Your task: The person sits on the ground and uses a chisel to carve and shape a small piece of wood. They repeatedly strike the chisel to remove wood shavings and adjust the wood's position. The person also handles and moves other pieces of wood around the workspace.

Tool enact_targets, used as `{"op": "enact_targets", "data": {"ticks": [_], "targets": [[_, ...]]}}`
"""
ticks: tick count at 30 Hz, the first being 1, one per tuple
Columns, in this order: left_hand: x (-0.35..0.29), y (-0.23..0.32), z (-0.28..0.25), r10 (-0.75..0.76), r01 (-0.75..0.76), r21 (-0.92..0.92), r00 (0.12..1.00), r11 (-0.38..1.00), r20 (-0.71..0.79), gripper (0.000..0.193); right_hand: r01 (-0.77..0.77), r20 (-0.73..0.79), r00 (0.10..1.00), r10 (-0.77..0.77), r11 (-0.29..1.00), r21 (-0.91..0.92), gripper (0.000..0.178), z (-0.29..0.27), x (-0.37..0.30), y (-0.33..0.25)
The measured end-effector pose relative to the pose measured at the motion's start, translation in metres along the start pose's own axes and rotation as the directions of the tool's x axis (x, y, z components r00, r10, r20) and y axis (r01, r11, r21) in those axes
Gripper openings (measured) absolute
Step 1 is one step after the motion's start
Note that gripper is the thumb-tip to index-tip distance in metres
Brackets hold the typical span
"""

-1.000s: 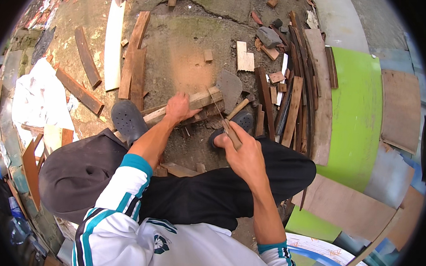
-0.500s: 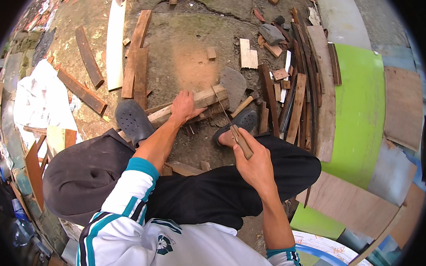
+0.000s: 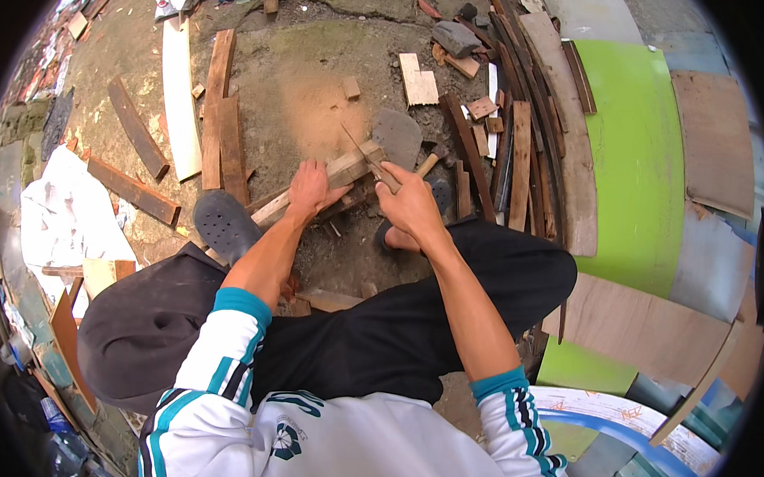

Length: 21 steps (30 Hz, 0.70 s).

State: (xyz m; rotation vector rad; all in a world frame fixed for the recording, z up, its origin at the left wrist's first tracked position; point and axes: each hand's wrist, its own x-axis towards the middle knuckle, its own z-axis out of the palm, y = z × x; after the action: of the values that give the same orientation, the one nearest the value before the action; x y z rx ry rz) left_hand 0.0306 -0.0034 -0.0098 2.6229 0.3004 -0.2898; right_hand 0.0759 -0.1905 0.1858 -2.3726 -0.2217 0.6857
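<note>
My left hand (image 3: 310,189) grips a pale, squared length of wood (image 3: 347,166) from above, thumb along its near side. The wood slants up to the right and rests on another, darker piece. In my right hand (image 3: 409,203) is the wooden handle of a handsaw, fingers wrapped round it. The thin saw blade (image 3: 353,141) crosses the wood near its right end and points away to the upper left. Just beyond lies a patch of sawdust (image 3: 315,108) with a small wood offcut (image 3: 351,88) on it.
My dark clog (image 3: 226,221) stands left of the wood. A tool with a wooden handle (image 3: 427,165) lies to its right. Dark wooden strips (image 3: 520,163) are piled farther right, beside a green board (image 3: 632,164). Several planks (image 3: 217,112) and a white cloth (image 3: 72,216) lie on the left.
My right hand has pushed the saw forward and to the left, so more blade reaches past the wood. My left hand keeps its hold. The whole view has shifted slightly.
</note>
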Motion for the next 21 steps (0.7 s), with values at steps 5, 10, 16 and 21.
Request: {"op": "enact_targets", "data": {"ticks": [5, 10, 16, 21], "targets": [[0.004, -0.014, -0.003, -0.031, 0.031, 0.013, 0.999, 0.999, -0.026, 0.079, 0.063, 0.032, 0.997, -0.064, 0.998, 0.011, 0.050, -0.029, -0.069, -0.015], [-0.006, 0.000, 0.002, -0.013, 0.013, -0.010, 1.000, 1.000, 0.001, 0.078, 0.001, -0.027, 1.000, 0.001, 0.998, 0.070, 0.043, -0.005, -0.022, 0.000], [-0.010, -0.009, 0.001, -0.052, 0.052, -0.026, 0.999, 0.998, -0.001, 0.077, -0.015, 0.057, 0.998, 0.013, 1.000, 0.022, 0.048, -0.028, -0.069, -0.024], [-0.006, 0.000, 0.001, -0.014, 0.014, -0.017, 1.000, 1.000, 0.023, 0.075, 0.067, -0.069, 0.996, -0.061, 0.995, 0.074, 0.044, -0.001, -0.025, 0.008]]}}
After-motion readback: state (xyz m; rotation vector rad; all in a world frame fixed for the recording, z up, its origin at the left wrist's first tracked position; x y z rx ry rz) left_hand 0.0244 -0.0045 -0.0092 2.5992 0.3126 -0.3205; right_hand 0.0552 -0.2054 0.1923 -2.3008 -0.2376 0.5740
